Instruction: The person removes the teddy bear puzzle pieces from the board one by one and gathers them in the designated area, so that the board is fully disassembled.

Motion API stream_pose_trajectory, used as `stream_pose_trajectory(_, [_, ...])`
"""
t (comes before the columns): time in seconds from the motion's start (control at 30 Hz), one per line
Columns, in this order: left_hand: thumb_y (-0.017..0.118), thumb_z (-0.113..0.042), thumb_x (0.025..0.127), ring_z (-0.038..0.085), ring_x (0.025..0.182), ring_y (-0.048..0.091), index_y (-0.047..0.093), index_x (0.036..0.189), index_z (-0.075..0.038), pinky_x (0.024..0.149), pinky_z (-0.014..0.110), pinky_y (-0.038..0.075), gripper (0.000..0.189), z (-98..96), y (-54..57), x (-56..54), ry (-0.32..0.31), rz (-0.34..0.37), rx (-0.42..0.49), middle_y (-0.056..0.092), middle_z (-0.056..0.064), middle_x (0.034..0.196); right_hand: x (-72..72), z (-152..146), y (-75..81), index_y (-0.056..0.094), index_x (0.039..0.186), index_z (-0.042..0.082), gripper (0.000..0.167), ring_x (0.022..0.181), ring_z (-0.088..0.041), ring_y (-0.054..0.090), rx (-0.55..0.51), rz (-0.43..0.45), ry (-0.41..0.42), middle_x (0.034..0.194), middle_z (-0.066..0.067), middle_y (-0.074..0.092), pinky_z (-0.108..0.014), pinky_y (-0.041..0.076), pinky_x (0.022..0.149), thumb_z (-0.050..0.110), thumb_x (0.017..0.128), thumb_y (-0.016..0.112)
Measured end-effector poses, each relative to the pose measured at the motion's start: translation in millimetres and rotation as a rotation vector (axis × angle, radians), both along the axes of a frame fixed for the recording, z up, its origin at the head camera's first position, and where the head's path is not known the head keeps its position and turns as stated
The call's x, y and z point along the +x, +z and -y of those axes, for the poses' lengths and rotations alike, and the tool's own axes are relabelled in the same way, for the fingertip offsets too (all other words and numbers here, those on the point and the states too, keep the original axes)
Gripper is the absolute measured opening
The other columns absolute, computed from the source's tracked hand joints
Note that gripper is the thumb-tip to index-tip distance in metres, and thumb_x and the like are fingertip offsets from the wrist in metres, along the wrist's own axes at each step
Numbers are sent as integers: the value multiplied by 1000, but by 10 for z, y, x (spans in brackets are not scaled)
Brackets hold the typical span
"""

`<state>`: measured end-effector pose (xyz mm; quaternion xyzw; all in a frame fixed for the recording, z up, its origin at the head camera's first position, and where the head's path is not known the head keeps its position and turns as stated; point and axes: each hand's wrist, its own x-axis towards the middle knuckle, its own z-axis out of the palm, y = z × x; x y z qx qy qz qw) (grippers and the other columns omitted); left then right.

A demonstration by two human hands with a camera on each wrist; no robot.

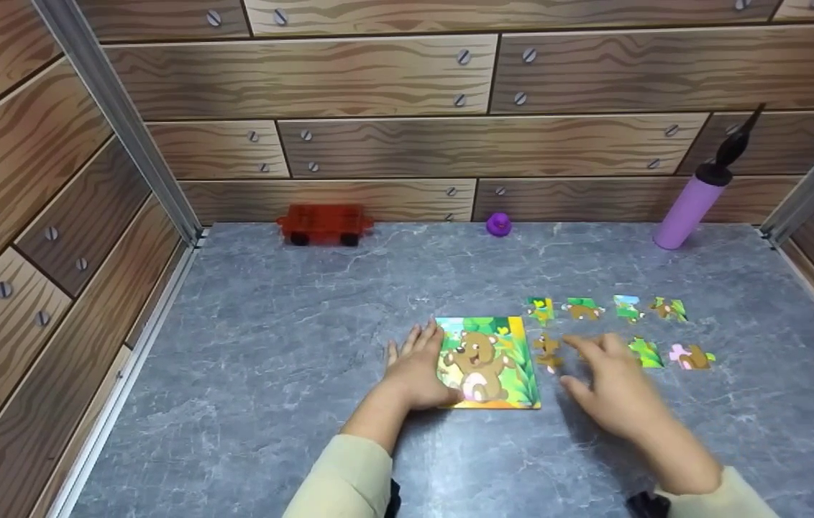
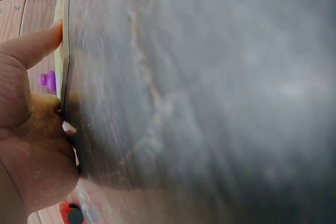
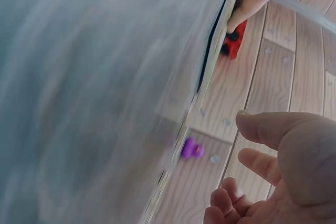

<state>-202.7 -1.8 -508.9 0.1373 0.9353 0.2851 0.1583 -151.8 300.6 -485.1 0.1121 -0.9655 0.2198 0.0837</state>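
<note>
A square puzzle board (image 1: 490, 363) with a brown bear picture lies on the grey table. My left hand (image 1: 415, 375) rests on its left side, with the fingers stretched along the edge and the thumb at the near left corner. In the left wrist view the thumb presses on the board's (image 2: 63, 51) face. My right hand (image 1: 619, 392) hovers over the loose puzzle pieces, fingers spread and holding nothing. Nearest to it is a brown bear piece (image 1: 547, 352) just right of the board. Another piece in that row is partly hidden under the hand.
Several more puzzle pieces (image 1: 583, 309) lie in two rows right of the board. Along the back wall stand a red toy wagon (image 1: 326, 224), a small purple duck (image 1: 498, 224) and a purple hand pump (image 1: 691, 208) with a black top. Wood-patterned walls (image 1: 378, 79) enclose the table.
</note>
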Motion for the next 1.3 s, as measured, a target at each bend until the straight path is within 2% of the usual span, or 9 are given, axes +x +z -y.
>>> stream_pose_trajectory(0.27, [87,-43,79,31,163,10,27,168,-8,127,64,-2,113,13,3,13,0,1,0,18,7,177,58,334,-17,59,149,4,70,92,-26,54,19,80,16,109,-12,54,-48,55,74,25,87,86])
stream_pose_trajectory(0.47, [87,-44,80,31,163,9,27,169,-9,126,64,-2,113,17,-1,7,-4,-5,-9,17,6,177,90,565,-23,61,148,4,69,95,-26,56,30,107,50,112,-13,54,-51,57,82,27,88,86])
stream_pose_trajectory(0.57, [87,-45,79,31,163,9,27,169,-9,126,64,-2,114,18,4,8,-5,-9,-8,17,7,177,97,670,-36,62,147,5,68,94,-24,56,41,119,64,113,-12,55,-48,57,80,28,88,87])
stream_pose_trajectory(0.7, [88,-45,79,31,163,10,27,168,-8,127,64,-1,114,24,22,12,-6,-17,-3,17,7,177,88,802,-59,62,146,5,68,85,-19,52,50,151,86,109,-8,53,-41,54,72,30,87,87])
stream_pose_trajectory(1.0, [89,-43,79,31,163,10,28,168,-7,127,63,-1,114,35,-4,1,-13,-11,23,19,8,177,20,1045,-102,67,138,1,57,96,-28,63,26,172,189,109,-11,59,-52,57,87,23,89,86])
stream_pose_trajectory(1.3, [89,-46,81,32,163,11,28,168,-7,127,64,0,113,42,-9,-12,-32,-16,0,18,9,177,-53,1155,-139,70,132,0,51,92,-25,60,43,205,181,106,-11,58,-49,56,85,19,88,87])
